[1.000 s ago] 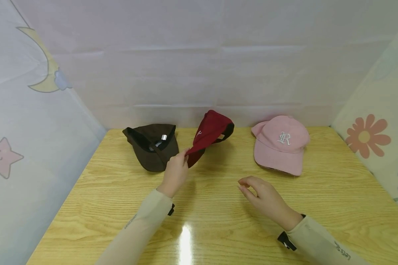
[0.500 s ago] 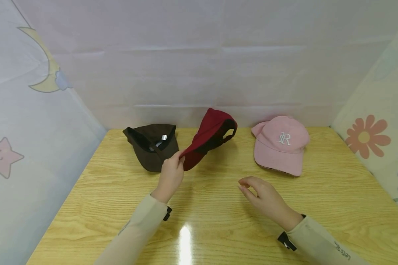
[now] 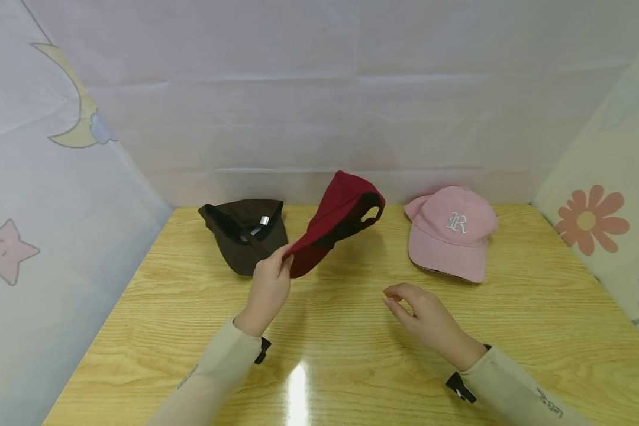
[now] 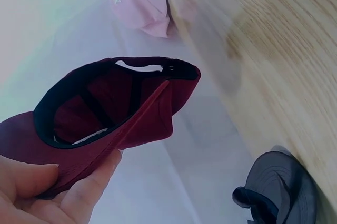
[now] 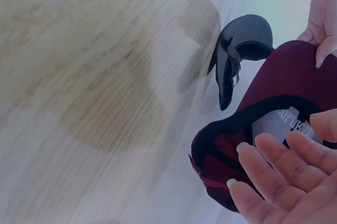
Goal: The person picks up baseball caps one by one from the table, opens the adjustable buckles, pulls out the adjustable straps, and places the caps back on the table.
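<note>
My left hand [image 3: 268, 290] pinches the brim of a dark red baseball cap [image 3: 336, 218] between thumb and fingers. The cap is tilted above the table, its crown up and away to the right. In the left wrist view its dark-lined inside and rear strap opening [image 4: 139, 67] show. My right hand [image 3: 426, 319] hovers over the table at the right, fingers loosely bent, with nothing in it. Left of the red cap lies a dark brown cap [image 3: 247, 216], its inside and a small white tag showing. A pink cap [image 3: 452, 228] with a white letter rests at the right.
The wooden table [image 3: 351, 367] runs back to a pale cloth wall [image 3: 319, 106]. Side cloths carry a moon and star at left and an orange flower [image 3: 586, 220] at right. The brown cap lies close beside the red cap's brim.
My left hand has drawn back toward me and slightly left, turning the red cap so its rear opening shows. The right hand and the other two caps stay put.
</note>
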The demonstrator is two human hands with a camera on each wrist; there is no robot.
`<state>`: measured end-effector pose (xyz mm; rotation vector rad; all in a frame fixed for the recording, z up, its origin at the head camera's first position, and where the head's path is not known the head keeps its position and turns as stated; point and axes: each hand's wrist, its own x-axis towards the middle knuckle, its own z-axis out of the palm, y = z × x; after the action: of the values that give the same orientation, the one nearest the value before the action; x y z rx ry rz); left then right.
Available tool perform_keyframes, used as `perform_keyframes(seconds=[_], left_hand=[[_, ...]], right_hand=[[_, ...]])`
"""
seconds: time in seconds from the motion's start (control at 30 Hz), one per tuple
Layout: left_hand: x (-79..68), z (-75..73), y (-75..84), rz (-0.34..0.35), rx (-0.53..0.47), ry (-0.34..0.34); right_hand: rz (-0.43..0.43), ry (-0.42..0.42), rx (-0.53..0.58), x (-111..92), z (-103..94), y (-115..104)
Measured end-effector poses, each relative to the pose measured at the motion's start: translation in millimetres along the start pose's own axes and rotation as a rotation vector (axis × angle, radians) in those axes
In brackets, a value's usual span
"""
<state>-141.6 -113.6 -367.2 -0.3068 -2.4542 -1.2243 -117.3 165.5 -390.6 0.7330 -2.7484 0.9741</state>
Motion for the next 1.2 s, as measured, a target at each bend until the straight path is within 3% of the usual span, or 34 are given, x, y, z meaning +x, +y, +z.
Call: perform_keyframes(seconds=[0.2,0.67,1.0,1.2], left_hand=[[-4.3,-3.4,2.0,0.036,-0.017,0.023],[-10.8,-6.5,6.6,0.042,-0.075,0.020],[-15.5,-7.4,7.3,0.020,-0.147,0.037],[-17.6,-7.3,8.1,0.017,-0.178,0.042]], right_hand=[[-0.006,0.004,0.007,-0.3,-1.3,0.1],[0.018,-0.006,0.016,0.6,-5.3,0.4],[0.009,0.049,0.017,4.3,-5.1,4.8],[0.048,0.063,0.043,7.7,-8.7,6.2]])
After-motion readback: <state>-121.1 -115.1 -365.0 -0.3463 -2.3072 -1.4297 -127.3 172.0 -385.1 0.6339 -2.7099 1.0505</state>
